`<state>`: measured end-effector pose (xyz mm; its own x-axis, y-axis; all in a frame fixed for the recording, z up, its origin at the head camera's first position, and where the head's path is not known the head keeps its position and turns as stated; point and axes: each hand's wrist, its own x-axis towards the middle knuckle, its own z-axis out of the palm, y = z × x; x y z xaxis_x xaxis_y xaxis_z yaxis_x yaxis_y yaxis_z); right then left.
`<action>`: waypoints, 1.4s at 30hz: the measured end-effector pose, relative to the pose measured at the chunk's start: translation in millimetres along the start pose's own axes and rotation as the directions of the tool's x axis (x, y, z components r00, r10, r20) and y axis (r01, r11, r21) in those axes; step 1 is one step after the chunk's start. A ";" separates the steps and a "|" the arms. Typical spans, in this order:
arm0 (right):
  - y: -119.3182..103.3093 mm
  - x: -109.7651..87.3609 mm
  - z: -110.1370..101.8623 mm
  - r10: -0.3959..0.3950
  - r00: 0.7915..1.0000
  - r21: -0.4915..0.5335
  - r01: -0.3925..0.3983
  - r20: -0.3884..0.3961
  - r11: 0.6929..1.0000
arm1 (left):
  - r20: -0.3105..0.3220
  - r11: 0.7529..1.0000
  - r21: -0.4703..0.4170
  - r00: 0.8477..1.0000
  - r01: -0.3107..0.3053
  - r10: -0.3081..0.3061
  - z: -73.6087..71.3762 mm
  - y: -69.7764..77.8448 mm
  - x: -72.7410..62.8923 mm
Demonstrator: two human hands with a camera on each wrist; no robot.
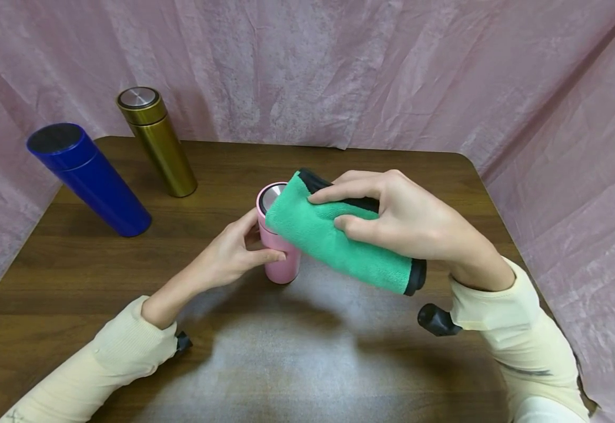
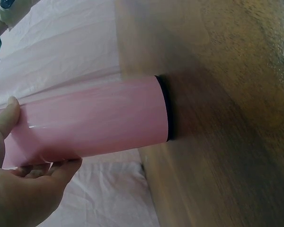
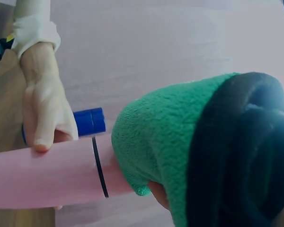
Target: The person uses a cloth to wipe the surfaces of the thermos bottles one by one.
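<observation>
A pink thermos bottle [image 1: 282, 267] stands upright on the wooden table, its silver-topped lid partly covered. My left hand [image 1: 228, 252] grips its body from the left, thumb across the front; the left wrist view shows the fingers curled round the pink thermos bottle [image 2: 94, 120]. My right hand [image 1: 408, 217] holds a folded green cloth [image 1: 339, 241] with black edging, thumb on the near side and fingers over the top. In the right wrist view the green cloth [image 3: 156, 127] lies against the lid end of the bottle, just above the dark seam.
At the back left stand a blue thermos bottle [image 1: 96, 182] and a gold thermos bottle [image 1: 159, 144], both upright. The brown wooden table [image 1: 286, 364] reaches to a pink curtain [image 1: 307, 70] behind and at the sides.
</observation>
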<state>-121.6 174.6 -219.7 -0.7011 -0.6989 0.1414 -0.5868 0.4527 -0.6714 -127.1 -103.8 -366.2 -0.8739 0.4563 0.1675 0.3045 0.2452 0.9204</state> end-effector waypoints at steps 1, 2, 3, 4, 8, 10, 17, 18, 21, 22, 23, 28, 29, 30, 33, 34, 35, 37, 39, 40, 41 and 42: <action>-1.3 1.4 0.5 -0.015 1.000 -0.003 0.015 0.003 1.000 | 0.003 1.000 -0.003 1.000 -0.003 0.003 -0.2 -0.1 0.0; -2.7 3.1 1.0 -0.027 1.000 -0.007 0.027 0.008 1.000 | 0.005 1.000 -0.002 1.000 -0.007 0.007 -0.4 -0.2 -0.1; -4.1 5.1 1.4 -0.038 0.999 -0.008 0.038 0.013 0.999 | 0.008 1.000 0.000 1.000 -0.011 0.011 -0.5 -0.3 0.0; -5.6 7.4 1.8 -0.047 0.999 -0.011 0.047 0.018 0.999 | 0.013 1.000 -0.002 1.000 -0.016 0.016 -0.7 -0.3 0.1; -11.5 19.2 3.1 -0.079 0.996 -0.041 0.080 0.038 0.996 | 0.038 1.000 -0.021 0.999 -0.017 0.018 -1.2 0.5 0.4; -14.1 26.2 3.9 -0.077 0.996 -0.059 0.080 0.047 0.995 | 0.055 0.999 -0.053 0.998 -0.008 0.011 -1.3 1.3 0.7; -22.1 53.0 5.2 0.025 0.998 -0.096 -0.020 0.055 0.995 | 0.075 0.995 -0.101 0.997 0.017 -0.009 -2.5 1.1 -0.1; -22.6 56.1 4.6 0.041 0.998 -0.096 -0.035 0.057 0.995 | 0.071 0.995 -0.097 0.997 0.017 -0.010 -2.4 1.0 -0.3; -21.7 63.0 2.0 0.079 0.995 -0.097 -0.073 0.059 0.993 | 0.056 0.997 -0.074 0.998 0.012 -0.008 -2.4 1.2 -0.3; -20.9 64.6 1.0 0.093 0.994 -0.098 -0.087 0.058 0.991 | 0.051 0.998 -0.064 0.999 0.011 -0.008 -2.4 1.4 -0.3; -19.7 66.0 0.0 0.104 0.993 -0.098 -0.098 0.054 0.990 | 0.045 0.999 -0.050 0.999 0.010 -0.008 -2.3 1.8 -0.1; -8.9 70.4 -4.8 0.157 0.987 -0.076 -0.155 0.028 0.985 | 0.022 1.000 -0.004 1.000 -0.005 0.005 -2.1 2.2 0.7; -6.3 70.2 -6.1 0.167 0.986 -0.069 -0.165 0.023 0.984 | 0.020 1.000 -0.001 1.000 -0.009 0.009 -1.9 2.0 1.0; -4.0 69.6 -7.3 0.179 0.984 -0.062 -0.178 0.020 0.982 | 0.018 1.000 0.001 1.000 -0.011 0.011 -1.8 2.0 1.1; 1.5 65.4 -10.2 0.210 0.978 -0.045 -0.209 0.011 0.977 | 0.012 1.000 0.005 1.000 -0.015 0.015 -1.3 2.1 1.3; 3.0 63.7 -11.0 0.218 0.976 -0.041 -0.217 0.008 0.975 | 0.010 1.000 0.008 1.000 -0.013 0.013 -1.3 2.2 1.1; 4.1 61.9 -11.8 0.225 0.974 -0.039 -0.225 0.005 0.974 | 0.008 1.000 0.008 1.000 -0.011 0.011 -1.3 2.3 1.1; 6.6 58.6 -12.7 0.236 0.972 -0.041 -0.236 -0.001 0.971 | 0.005 1.000 0.011 1.000 -0.010 0.010 -1.2 2.4 0.9; 9.2 54.7 -13.4 0.245 0.969 -0.047 -0.245 -0.007 0.968 | 0.002 1.000 0.013 1.000 -0.007 0.007 -1.0 2.2 0.5; 10.3 52.4 -13.5 0.247 0.969 -0.054 -0.247 -0.010 0.967 | 0.000 1.000 0.014 1.000 -0.007 0.007 -0.9 2.1 0.4; 11.1 49.9 -13.5 0.248 0.969 -0.060 -0.248 -0.015 0.967 | -0.002 1.000 0.014 1.000 -0.006 0.006 -0.7 1.9 0.4; 11.7 47.3 -13.4 0.247 0.969 -0.069 -0.248 -0.020 0.966 | -0.004 1.000 0.015 1.000 -0.006 0.006 -0.5 1.7 0.5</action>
<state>-167.1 154.3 -211.2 -0.8324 -0.5540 -0.0139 -0.4213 0.6489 -0.6336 -127.2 -103.6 -364.4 -0.8734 0.4547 0.1742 0.3152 0.2551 0.9141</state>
